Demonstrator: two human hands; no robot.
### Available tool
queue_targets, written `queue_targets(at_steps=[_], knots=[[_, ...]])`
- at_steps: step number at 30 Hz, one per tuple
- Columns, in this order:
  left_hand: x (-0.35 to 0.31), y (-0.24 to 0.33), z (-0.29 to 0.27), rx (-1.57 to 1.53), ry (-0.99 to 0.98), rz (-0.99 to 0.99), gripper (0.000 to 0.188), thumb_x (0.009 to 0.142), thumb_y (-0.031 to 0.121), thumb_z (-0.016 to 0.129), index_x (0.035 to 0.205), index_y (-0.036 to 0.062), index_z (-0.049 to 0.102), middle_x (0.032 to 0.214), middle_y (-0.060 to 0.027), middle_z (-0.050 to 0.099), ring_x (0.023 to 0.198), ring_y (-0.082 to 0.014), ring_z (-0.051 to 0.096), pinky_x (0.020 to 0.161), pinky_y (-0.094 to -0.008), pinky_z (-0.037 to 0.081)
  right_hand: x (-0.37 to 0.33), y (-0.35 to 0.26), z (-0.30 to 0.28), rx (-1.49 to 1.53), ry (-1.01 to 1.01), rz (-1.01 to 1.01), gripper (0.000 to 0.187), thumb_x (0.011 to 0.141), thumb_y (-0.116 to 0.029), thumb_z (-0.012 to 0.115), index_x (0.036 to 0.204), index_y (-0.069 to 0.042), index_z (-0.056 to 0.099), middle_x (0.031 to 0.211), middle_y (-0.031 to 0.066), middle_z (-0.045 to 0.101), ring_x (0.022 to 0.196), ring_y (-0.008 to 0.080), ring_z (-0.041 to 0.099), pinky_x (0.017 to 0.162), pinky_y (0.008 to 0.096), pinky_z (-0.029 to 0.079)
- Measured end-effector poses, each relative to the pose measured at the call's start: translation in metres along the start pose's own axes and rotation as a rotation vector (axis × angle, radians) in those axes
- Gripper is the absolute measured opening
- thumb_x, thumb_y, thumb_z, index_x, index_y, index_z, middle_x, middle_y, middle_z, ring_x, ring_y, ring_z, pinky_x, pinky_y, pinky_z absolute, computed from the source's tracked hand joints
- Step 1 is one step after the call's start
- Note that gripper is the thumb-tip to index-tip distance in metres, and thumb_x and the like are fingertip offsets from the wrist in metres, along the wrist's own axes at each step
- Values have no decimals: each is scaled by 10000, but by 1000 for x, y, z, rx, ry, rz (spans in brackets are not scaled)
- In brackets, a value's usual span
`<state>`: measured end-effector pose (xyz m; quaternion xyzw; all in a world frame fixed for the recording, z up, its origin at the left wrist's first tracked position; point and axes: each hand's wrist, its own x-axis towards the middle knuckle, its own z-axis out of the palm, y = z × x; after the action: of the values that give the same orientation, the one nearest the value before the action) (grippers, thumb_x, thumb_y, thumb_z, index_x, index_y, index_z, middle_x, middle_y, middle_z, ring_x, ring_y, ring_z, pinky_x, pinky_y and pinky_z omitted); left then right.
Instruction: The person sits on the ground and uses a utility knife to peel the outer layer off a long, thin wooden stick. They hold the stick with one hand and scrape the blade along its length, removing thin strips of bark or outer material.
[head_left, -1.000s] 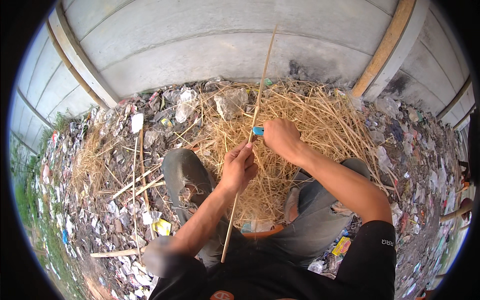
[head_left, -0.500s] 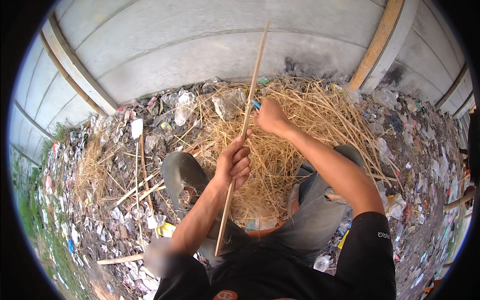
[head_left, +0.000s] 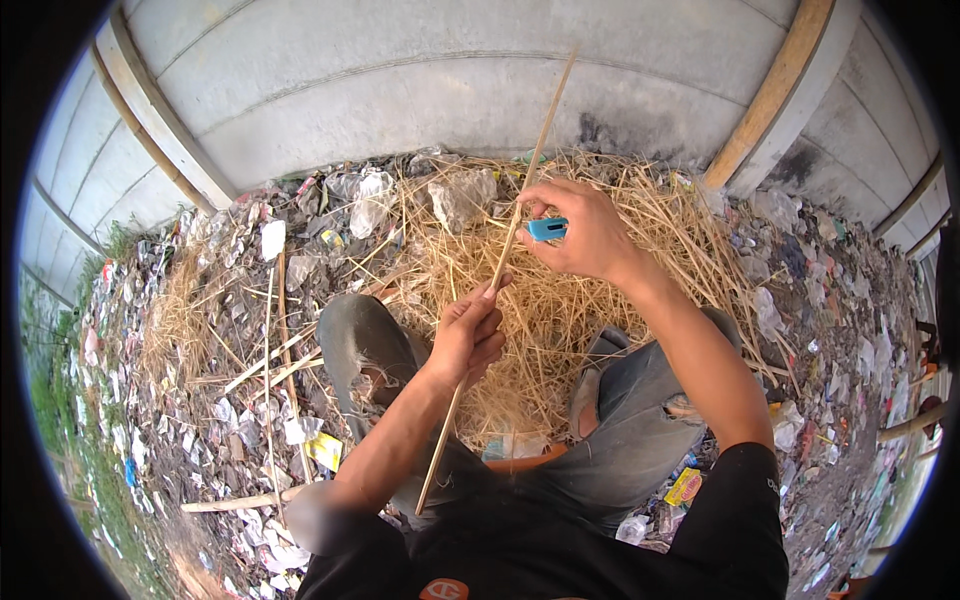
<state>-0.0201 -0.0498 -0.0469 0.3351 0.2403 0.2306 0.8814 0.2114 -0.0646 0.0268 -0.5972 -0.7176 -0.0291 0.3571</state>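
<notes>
A long, thin bamboo strip (head_left: 437, 455) slants up from near my lap toward the wall. My left hand (head_left: 468, 335) is closed around its middle, thumb lying along it. Higher up, my right hand (head_left: 590, 235) grips a blue-handled cutter (head_left: 548, 229), and its fingertips reach the strip. The cutter's blade cannot be made out. Below both hands, between my bent knees, lies a heap of straw-coloured shavings (head_left: 540, 350).
A grey panel wall (head_left: 420, 100) with a wooden post (head_left: 770, 95) stands ahead. Plastic litter (head_left: 840, 330) covers the ground on both sides. Several sticks (head_left: 268, 370) lie at my left. A pale rock (head_left: 463, 200) sits at the heap's far edge.
My right hand has turned and opened its grip somewhat, showing more of the blue cutter. The strip's top has swung right; my left hand still holds it.
</notes>
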Motion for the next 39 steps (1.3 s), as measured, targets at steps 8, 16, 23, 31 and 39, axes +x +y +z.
queue_targets(at_steps=[8,16,23,31,39], knots=[[-3,-7,7,125,-24,-34,373,1104,240,446,1428,77,532,622,84,269,498,-43,233,464,-230,225,-14,25,9,32,-108,-49,114,825,-102,769,934,-68,765,903,48,699,775,226,701,667,357,551],[-6,-10,0,297,-96,-17,439,1078,243,513,1474,54,485,593,87,261,436,-30,229,396,-207,234,-15,37,-9,413,-343,173,183,919,-184,744,861,-17,696,712,45,677,749,145,699,636,309,520],[-5,-28,-13,621,-198,47,427,1073,188,549,1468,30,516,681,102,395,547,-1,351,490,-218,285,-15,38,-37,1043,-109,480,309,983,-333,696,808,-90,619,566,-8,515,478,67,448,492,245,379],[-3,-18,-8,511,-89,134,440,1071,193,557,1463,-1,508,693,98,409,546,1,339,489,-220,283,-24,34,-61,143,88,375,262,860,-233,818,936,-38,660,732,25,631,636,92,591,573,283,467],[2,-18,-6,538,-57,220,433,1066,195,570,1431,-31,516,685,97,400,540,8,326,479,-204,271,-41,9,-30,-21,-57,-22,230,809,-149,812,1018,-76,752,978,56,695,776,208,694,649,313,551]])
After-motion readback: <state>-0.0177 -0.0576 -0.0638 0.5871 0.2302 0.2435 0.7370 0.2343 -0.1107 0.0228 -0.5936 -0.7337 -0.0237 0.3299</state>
